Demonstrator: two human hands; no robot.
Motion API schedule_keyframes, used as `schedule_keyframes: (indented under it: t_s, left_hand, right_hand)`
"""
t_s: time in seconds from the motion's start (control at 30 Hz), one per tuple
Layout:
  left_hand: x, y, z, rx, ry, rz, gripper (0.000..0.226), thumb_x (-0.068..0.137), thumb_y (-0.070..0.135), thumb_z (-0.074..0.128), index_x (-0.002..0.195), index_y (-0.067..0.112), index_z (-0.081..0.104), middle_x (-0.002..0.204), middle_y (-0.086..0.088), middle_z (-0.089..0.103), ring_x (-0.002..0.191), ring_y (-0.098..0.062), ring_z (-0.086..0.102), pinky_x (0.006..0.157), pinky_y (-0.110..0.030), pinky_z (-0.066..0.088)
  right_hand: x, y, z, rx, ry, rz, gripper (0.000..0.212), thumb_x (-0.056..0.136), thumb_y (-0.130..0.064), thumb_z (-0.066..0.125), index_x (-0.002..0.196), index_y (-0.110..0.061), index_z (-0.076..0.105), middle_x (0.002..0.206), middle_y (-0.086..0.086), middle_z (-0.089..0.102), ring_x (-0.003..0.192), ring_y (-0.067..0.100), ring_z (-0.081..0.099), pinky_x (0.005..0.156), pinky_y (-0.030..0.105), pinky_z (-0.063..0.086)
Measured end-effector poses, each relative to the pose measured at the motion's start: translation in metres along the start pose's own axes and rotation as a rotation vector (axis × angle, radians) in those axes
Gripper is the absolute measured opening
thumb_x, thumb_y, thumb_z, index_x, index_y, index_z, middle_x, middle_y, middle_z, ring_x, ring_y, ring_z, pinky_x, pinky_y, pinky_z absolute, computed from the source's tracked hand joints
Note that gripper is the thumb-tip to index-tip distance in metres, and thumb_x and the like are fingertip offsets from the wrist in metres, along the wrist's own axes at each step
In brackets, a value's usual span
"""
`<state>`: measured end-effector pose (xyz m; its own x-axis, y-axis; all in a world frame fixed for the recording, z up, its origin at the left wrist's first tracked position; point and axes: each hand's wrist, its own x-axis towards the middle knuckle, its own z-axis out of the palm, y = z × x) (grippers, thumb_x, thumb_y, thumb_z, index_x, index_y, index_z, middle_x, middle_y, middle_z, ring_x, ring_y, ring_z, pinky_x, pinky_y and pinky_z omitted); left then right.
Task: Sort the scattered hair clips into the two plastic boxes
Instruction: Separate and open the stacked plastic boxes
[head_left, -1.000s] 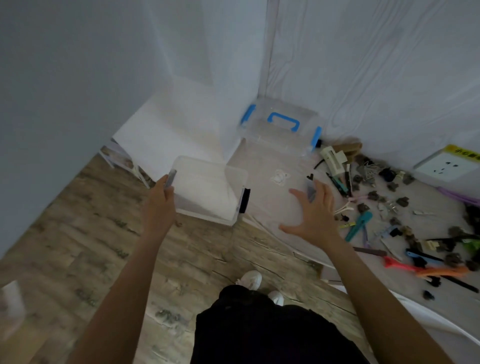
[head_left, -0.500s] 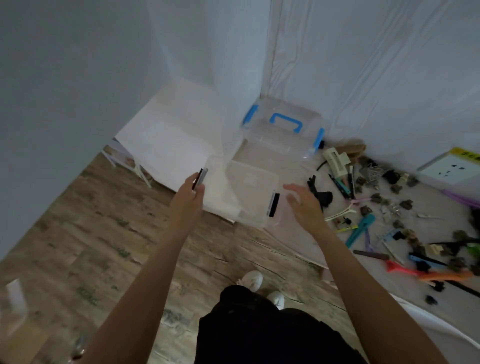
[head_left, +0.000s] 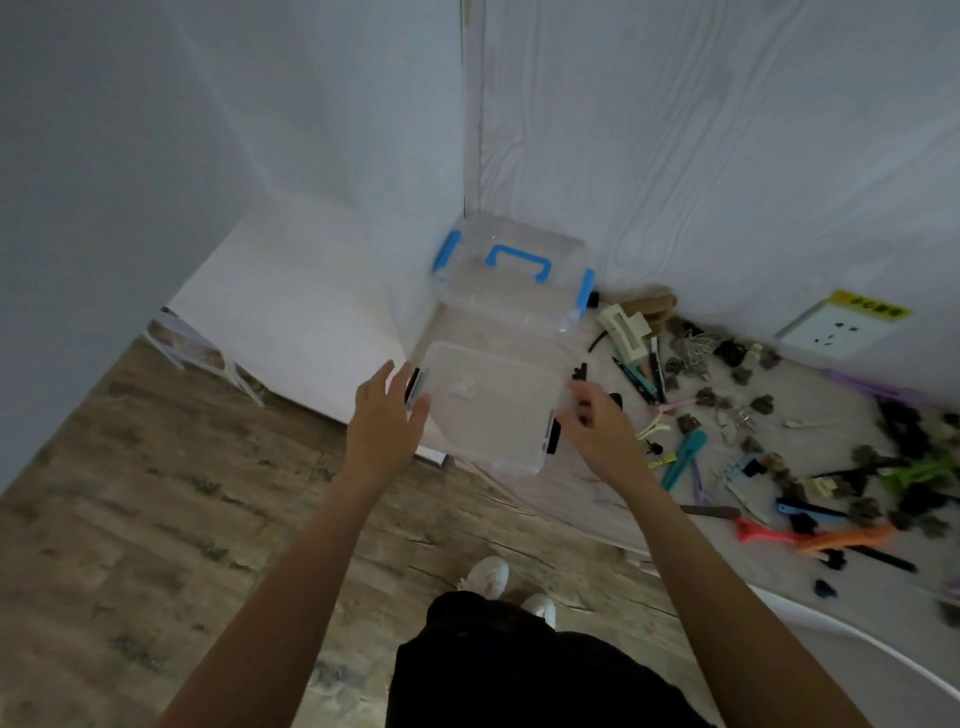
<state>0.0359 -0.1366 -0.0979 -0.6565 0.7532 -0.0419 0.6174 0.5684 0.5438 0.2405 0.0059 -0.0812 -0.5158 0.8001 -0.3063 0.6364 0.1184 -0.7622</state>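
Below, a clear box (black latches) is held over the table's near edge: the left hand is laid against its side at 9 o'clock with straight fingers, the right hand at 3 o'clock, fingers curled at the latch. A blue-handled box is set at 12 o'clock, scattered clips at 3 o'clock.

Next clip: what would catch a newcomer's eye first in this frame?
The clear box with black latches, centre frame, sits between the left hand and the right hand. Behind it in the corner stands the blue-handled box. To the right, a jumble of hair clips covers the white surface.
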Motion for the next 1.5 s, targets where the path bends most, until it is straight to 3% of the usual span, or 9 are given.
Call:
schedule_keyframes:
  t_s: [0.17,0.5,0.77,0.87,0.97,1.07,1.27,1.37,1.5]
  left_hand:
    - [0.031,0.034,-0.012,-0.045,0.132,0.278,0.044,0.091,0.025,0.053,0.133,0.015,0.045,0.135,-0.009,0.048,0.122,-0.028,0.044,0.094,-0.038,0.043]
    - [0.126,0.064,0.003,0.075,-0.082,0.073,0.06,0.092,0.033,0.048,0.144,0.014,0.023,0.151,-0.015,0.024,0.137,-0.033,0.025,0.109,-0.042,0.025]
    - [0.141,0.072,0.013,-0.046,-0.16,-0.029,0.042,0.097,0.031,0.038,0.133,0.01,0.039,0.11,-0.016,0.062,0.096,-0.033,0.059,0.08,-0.037,0.044]
    - [0.147,0.073,0.013,-0.027,-0.127,0.001,0.035,0.099,0.024,0.035,0.127,0.006,0.045,0.099,-0.018,0.064,0.088,-0.035,0.06,0.074,-0.037,0.043]
    - [0.154,0.069,0.014,-0.078,-0.106,-0.031,0.032,0.099,0.019,0.03,0.115,0.004,0.054,0.094,-0.022,0.065,0.085,-0.037,0.061,0.074,-0.04,0.046]
    - [0.154,0.07,0.015,-0.066,-0.127,-0.034,0.032,0.099,0.017,0.03,0.118,0.007,0.054,0.096,-0.02,0.066,0.085,-0.036,0.061,0.074,-0.038,0.045]
    - [0.135,0.072,-0.001,-0.231,0.045,0.148,0.032,0.097,0.02,0.04,0.124,0.009,0.053,0.115,-0.013,0.062,0.104,-0.028,0.057,0.091,-0.039,0.045]
    - [0.119,0.074,-0.006,-0.396,-0.041,0.113,0.036,0.098,0.032,0.038,0.132,0.022,0.046,0.119,0.0,0.059,0.101,-0.014,0.057,0.088,-0.027,0.042]
    - [0.114,0.071,-0.006,-0.481,-0.097,0.005,0.039,0.098,0.039,0.031,0.135,0.029,0.039,0.111,0.002,0.061,0.096,-0.017,0.062,0.088,-0.034,0.046]
  right_hand:
    - [0.048,-0.023,-0.026,-0.019,0.282,-0.109,0.039,0.089,-0.025,0.057,0.124,-0.01,0.049,0.123,0.011,0.053,0.109,0.025,0.052,0.092,0.036,0.043]
    - [0.128,-0.04,-0.024,0.025,0.306,0.058,0.053,0.094,-0.023,0.05,0.139,-0.009,0.026,0.112,0.018,0.06,0.095,0.033,0.06,0.072,0.031,0.041]
    - [0.117,0.0,-0.047,0.17,0.272,0.175,0.038,0.094,-0.013,0.039,0.132,-0.013,0.041,0.101,0.016,0.06,0.09,0.033,0.058,0.079,0.044,0.048]
    - [0.103,0.002,-0.052,-0.04,0.313,-0.113,0.044,0.092,-0.025,0.044,0.133,-0.01,0.04,0.118,0.012,0.056,0.11,0.027,0.052,0.093,0.032,0.037]
    - [0.091,0.004,-0.049,-0.433,0.169,-0.457,0.053,0.085,-0.053,0.048,0.128,-0.023,0.045,0.142,0.011,0.041,0.133,0.032,0.032,0.107,0.042,0.024]
    - [0.091,0.011,-0.045,-0.605,0.045,-0.505,0.055,0.077,-0.06,0.052,0.122,-0.028,0.047,0.145,0.01,0.038,0.136,0.036,0.028,0.109,0.05,0.025]
    - [0.096,0.0,-0.058,-0.413,0.028,-0.514,0.041,0.079,-0.049,0.059,0.108,-0.02,0.056,0.144,0.011,0.039,0.138,0.034,0.024,0.111,0.043,0.019]
    - [0.098,-0.008,-0.066,-0.252,0.044,-0.471,0.042,0.08,-0.052,0.058,0.108,-0.02,0.059,0.14,0.007,0.045,0.137,0.026,0.029,0.113,0.035,0.017]
    - [0.096,-0.032,-0.079,-0.03,0.132,-0.436,0.037,0.081,-0.048,0.057,0.105,-0.021,0.062,0.118,-0.002,0.06,0.112,0.012,0.052,0.097,0.025,0.036]
